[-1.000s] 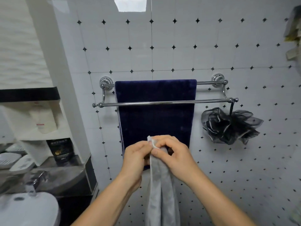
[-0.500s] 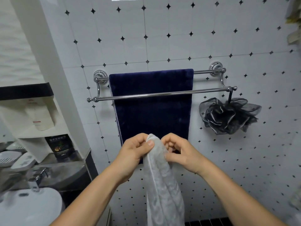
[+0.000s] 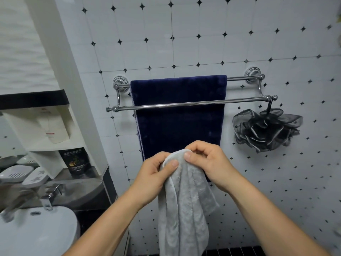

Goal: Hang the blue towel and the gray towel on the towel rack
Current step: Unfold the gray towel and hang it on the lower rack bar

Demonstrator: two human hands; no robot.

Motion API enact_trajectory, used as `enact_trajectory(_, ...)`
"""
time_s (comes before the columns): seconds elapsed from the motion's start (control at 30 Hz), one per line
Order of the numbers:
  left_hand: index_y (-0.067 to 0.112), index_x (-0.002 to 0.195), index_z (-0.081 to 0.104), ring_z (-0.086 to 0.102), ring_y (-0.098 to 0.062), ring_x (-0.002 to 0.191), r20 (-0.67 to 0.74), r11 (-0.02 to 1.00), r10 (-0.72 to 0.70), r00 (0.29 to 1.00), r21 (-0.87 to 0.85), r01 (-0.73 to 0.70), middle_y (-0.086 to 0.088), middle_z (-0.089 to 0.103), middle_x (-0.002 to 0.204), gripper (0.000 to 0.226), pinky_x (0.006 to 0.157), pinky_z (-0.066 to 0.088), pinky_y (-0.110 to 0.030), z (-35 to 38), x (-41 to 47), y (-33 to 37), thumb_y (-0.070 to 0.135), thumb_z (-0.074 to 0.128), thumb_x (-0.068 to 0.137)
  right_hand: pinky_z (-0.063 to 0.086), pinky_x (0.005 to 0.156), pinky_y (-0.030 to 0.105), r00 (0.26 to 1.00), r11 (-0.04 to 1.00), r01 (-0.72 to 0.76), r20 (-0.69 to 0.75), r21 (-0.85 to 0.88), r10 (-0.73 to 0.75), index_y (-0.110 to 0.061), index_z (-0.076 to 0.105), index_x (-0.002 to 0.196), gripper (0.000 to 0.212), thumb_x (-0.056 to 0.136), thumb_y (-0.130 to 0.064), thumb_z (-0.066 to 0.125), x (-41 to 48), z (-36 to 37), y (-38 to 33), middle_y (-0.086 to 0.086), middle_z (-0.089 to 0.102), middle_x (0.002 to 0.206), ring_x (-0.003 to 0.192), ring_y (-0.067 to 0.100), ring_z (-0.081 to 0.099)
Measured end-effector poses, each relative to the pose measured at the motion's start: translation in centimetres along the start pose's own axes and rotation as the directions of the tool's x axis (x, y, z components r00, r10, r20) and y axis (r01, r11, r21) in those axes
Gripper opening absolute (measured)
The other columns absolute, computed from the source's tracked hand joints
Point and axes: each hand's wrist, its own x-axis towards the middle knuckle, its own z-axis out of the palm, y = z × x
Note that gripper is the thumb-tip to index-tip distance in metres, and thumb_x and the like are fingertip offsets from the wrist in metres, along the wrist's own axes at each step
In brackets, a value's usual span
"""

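Note:
The dark blue towel [image 3: 179, 124] hangs over the back bar of the chrome double towel rack [image 3: 245, 99] on the tiled wall. The front bar runs bare across it. Below the rack, my left hand [image 3: 154, 175] and my right hand [image 3: 208, 163] pinch the top edge of the gray towel [image 3: 182, 209] side by side. The gray towel hangs down bunched and folded, in front of the blue towel's lower edge. Its bottom runs out of view.
A black mesh bath sponge [image 3: 265, 130] hangs from the right end of the rack's front bar. At left a white pillar [image 3: 73, 89] juts out beside shelves with bottles, soap dishes, a faucet [image 3: 48, 197] and a white sink [image 3: 36, 231].
The gray towel has opened from a tight narrow strip into a wider bunch. My hands shifted their pinch along its top edge. The view tilted so the rack sits higher.

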Motion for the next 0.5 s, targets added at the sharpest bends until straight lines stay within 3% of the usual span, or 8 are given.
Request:
enact_trajectory(0.17, 0.01, 0.097, 0.074, 0.069, -0.022, 0.086, -0.123, 0.997, -0.007, 0.992, -0.081, -0.003, -0.015, 0.074, 0.097, 0.019, 0.073, 0.056, -0.028, -1.0, 0.3, 0.2, 0.025, 0.065, 0.09, 0.054, 0.073, 0.039, 0.989, 0.986, -0.102, 0.094, -0.136, 0.115, -0.018, 0.07, 0.083, 0.015, 0.085, -0.032, 0.07, -0.1, 0.6, 1.0, 0.014, 0.069, 0.086, 0.077, 0.019, 0.062)
enact_trajectory(0.23, 0.008, 0.092, 0.073, 0.067, -0.023, 0.082, -0.148, 0.99, -0.027, 0.989, -0.141, 0.006, -0.016, 0.073, 0.09, 0.024, 0.071, 0.056, -0.031, -1.6, 0.6, 0.6, 0.029, 0.064, 0.086, 0.055, 0.074, 0.032, 0.943, 0.953, -0.202, 0.219, -0.226, 0.252, -0.019, 0.07, 0.086, 0.019, 0.082, -0.038, 0.073, -0.9, 0.7, 2.4, 0.003, 0.072, 0.087, 0.081, 0.013, 0.067)
enact_trajectory(0.3, 0.015, 0.084, 0.074, 0.066, -0.017, 0.073, -0.178, 0.98, -0.026, 0.984, -0.199, -0.01, -0.007, 0.072, 0.08, 0.02, 0.064, 0.054, -0.025, -2.5, 1.0, 1.4, 0.032, 0.065, 0.082, 0.058, 0.079, 0.032, 0.864, 0.864, -0.285, 0.279, -0.415, 0.418, -0.02, 0.072, 0.095, 0.026, 0.078, -0.04, 0.074, -2.0, 0.2, 4.6, -0.002, 0.075, 0.097, 0.09, 0.013, 0.071)
enact_trajectory(0.4, 0.019, 0.08, 0.075, 0.067, -0.012, 0.066, -0.26, 0.973, -0.01, 0.966, -0.225, -0.05, -0.001, 0.073, 0.074, 0.016, 0.06, 0.054, -0.022, -5.0, 1.8, 2.2, 0.028, 0.063, 0.087, 0.055, 0.076, 0.039, 0.784, 0.623, -0.277, 0.203, -0.732, 0.587, -0.018, 0.067, 0.096, 0.029, 0.075, -0.037, 0.071, -3.7, -1.7, 8.3, 0.004, 0.072, 0.093, 0.087, 0.024, 0.069)
enact_trajectory(0.5, 0.023, 0.08, 0.076, 0.066, -0.012, 0.071, -0.318, 0.992, 0.011, 0.948, -0.116, -0.051, 0.003, 0.073, 0.076, 0.021, 0.065, 0.053, -0.024, -7.4, 2.2, 1.5, 0.025, 0.06, 0.094, 0.05, 0.069, 0.029, 0.798, 0.509, -0.333, 0.05, -0.794, 0.601, -0.035, 0.061, 0.09, 0.015, 0.078, -0.036, 0.07, -4.5, -4.2, 9.4, -0.007, 0.067, 0.087, 0.078, 0.012, 0.064)
